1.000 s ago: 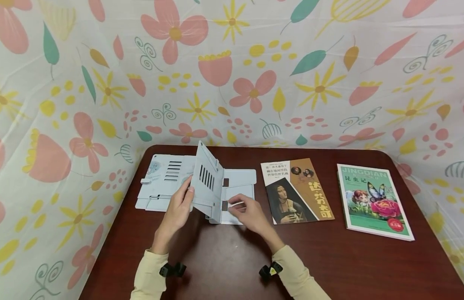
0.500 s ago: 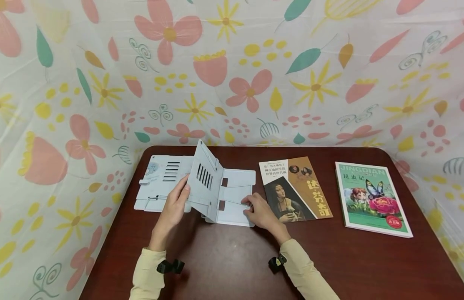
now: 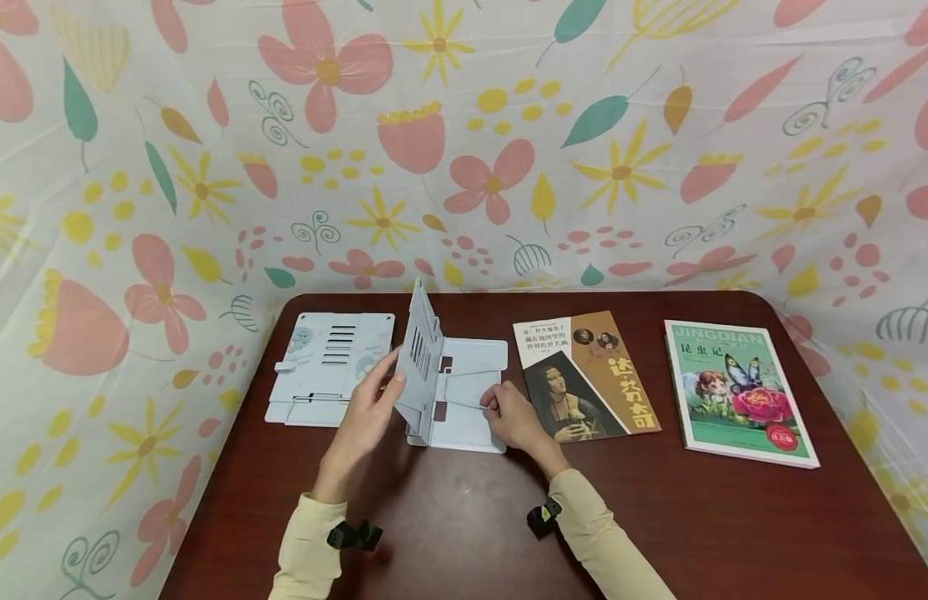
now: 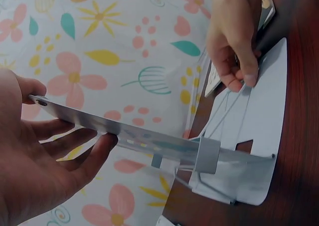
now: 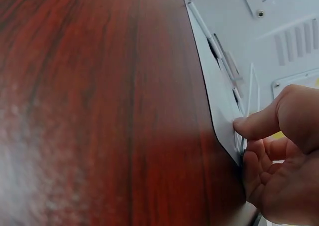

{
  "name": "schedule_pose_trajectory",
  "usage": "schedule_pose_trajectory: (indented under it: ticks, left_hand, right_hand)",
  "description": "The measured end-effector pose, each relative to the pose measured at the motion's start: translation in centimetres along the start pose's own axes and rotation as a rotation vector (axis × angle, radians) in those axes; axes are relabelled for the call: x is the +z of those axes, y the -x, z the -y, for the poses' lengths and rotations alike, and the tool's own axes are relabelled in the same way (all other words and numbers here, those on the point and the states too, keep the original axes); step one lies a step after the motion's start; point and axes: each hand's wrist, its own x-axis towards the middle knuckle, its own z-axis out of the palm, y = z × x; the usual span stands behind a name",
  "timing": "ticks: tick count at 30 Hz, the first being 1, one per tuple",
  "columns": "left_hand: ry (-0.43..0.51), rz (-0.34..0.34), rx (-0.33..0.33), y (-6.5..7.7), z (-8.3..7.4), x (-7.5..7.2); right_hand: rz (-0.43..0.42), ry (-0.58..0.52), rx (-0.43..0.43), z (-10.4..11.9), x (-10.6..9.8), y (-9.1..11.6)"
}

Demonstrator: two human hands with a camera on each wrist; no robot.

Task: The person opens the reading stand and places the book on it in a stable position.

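Note:
A white metal book stand (image 3: pixel 467 400) stands unfolded on the table, its slotted panel raised steeply above the flat base. My left hand (image 3: pixel 369 412) grips the panel's left side; in the left wrist view the thumb lies on one face of the panel (image 4: pixel 134 128) and the fingers on the other. Over the right part of the base, my right hand (image 3: pixel 512 417) pinches the end of a thin wire prop (image 5: pixel 252 91) between thumb and fingers. The prop runs from the raised panel toward the base. Its exact tip is hidden by the fingertips.
A second white book stand (image 3: pixel 321 379) lies folded flat to the left. Right of the unfolded stand lies a brown and white book (image 3: pixel 617 375) with a portrait. Farther right is a green book (image 3: pixel 741 396). A floral cloth (image 3: pixel 494 125) hangs behind the brown table (image 3: pixel 464 525).
The raised panel has tipped more upright, and my left hand has moved right with it. My right hand has drawn the wire prop rightward over the base, then stayed about there.

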Motion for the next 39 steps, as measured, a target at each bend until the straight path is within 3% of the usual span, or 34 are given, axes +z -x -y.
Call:
schedule_pose_trajectory:
  ticks: [8, 14, 21, 30, 39]
  left_hand:
    - [-0.114, 0.047, 0.027, -0.7, -0.9, 2.6]
    - [-0.223, 0.034, 0.062, -0.9, -1.8, 4.1]
    - [-0.283, 0.033, 0.099, -1.0, -2.3, 5.2]
    - [-0.358, 0.057, 0.070, -1.0, -3.0, 6.8]
    - [-0.390, 0.074, 0.091, -1.0, -2.9, 7.3]
  right_hand:
    - [-0.012, -0.011, 0.005, -0.5, 0.2, 0.1]
    - [-0.022, -0.049, -0.009, -0.6, 0.3, -0.1]
    - [-0.033, -0.072, -0.017, -0.8, 0.3, -0.2]
    - [-0.032, -0.132, -0.027, -1.0, 0.2, 0.1]
    - [-0.044, -0.190, -0.059, -1.4, -0.1, 0.5]
